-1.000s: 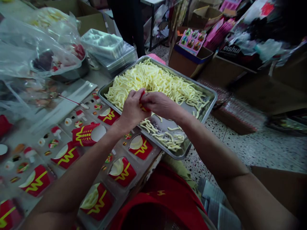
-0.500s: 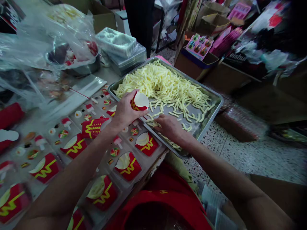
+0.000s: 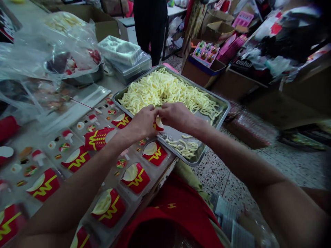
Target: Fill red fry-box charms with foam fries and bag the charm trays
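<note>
tray: silver-grey | strips along tray's far edge: pale yellow | cartons by table's near edge: red, yellow zigzags | handheld carton: red, white | floor: pale, dark-speckled

Cluttered workroom, dim cool light, speckled terrazzo floor.
Tile joints visible right of center. Pale worktable runs down the left side, near edge chipped. White-topped table on dark legs, top center; mottled brown post beside it. Open carton upper left; more cardboard boxes upper right.
</note>
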The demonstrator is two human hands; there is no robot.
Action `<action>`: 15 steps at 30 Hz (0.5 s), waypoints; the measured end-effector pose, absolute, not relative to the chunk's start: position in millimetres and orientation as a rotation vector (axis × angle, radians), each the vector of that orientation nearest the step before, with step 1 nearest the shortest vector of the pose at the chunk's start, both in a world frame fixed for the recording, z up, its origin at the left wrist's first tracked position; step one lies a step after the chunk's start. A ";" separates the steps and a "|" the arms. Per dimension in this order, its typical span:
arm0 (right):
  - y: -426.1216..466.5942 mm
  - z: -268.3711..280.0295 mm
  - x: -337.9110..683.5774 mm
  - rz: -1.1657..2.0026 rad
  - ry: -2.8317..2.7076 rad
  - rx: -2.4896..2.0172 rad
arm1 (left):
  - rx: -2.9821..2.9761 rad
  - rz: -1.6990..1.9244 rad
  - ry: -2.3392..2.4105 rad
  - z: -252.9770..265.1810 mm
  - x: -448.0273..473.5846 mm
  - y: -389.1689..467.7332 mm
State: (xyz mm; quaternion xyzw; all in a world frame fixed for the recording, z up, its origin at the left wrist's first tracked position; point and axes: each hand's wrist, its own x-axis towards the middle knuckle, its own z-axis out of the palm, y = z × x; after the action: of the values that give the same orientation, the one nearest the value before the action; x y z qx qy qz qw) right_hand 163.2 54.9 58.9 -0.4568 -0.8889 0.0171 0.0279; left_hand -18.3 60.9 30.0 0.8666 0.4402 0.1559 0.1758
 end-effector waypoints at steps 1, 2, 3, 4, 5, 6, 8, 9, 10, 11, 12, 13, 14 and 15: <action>61.9 70.6 161.4 0.049 -2.727 -1.461 | 2.384 0.519 1.260 30.7 -8.8 64.3; 68.2 80.0 161.3 0.086 -2.689 -1.528 | 2.317 0.611 1.271 30.1 0.0 67.9; 73.3 86.9 163.2 0.171 -2.643 -1.578 | 2.258 0.709 1.274 28.1 7.7 71.3; 77.1 90.9 166.8 0.289 -2.589 -1.593 | 2.212 0.802 1.264 25.0 13.9 74.5; 79.3 92.3 171.6 0.410 -2.517 -1.579 | 2.172 0.886 1.252 21.1 18.8 77.3; 80.1 91.1 176.6 0.504 -2.431 -1.547 | 2.130 0.959 1.248 16.9 22.4 79.6; 79.1 83.3 183.7 0.556 -2.236 -1.522 | 2.062 1.057 1.251 9.6 26.8 82.6; 78.3 78.1 184.5 0.530 -2.153 -1.540 | 2.046 1.080 1.253 7.3 28.1 83.4; 77.9 72.9 183.3 0.498 -2.097 -1.561 | 2.044 1.088 1.258 5.9 29.0 83.9; 78.4 68.4 180.8 0.482 -2.073 -1.570 | 2.053 1.090 1.267 5.3 29.5 84.4; 79.7 64.8 178.0 0.490 -2.070 -1.557 | 2.063 1.089 1.281 5.0 29.5 84.9; 81.9 62.3 175.9 0.524 -2.076 -1.520 | 2.073 1.088 1.292 4.5 28.8 85.8; 84.5 60.5 175.8 0.570 -2.076 -1.473 | 2.080 1.085 1.297 3.5 27.2 86.9; 87.0 59.0 178.4 0.617 -2.064 -1.431 | 2.085 1.074 1.291 1.6 24.7 88.3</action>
State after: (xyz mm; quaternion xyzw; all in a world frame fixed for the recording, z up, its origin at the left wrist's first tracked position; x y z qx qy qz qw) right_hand 178.4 87.0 59.0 -0.5322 -0.7674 0.2295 0.2742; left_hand 24.7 88.3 1.6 0.7579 0.4694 0.3905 0.2298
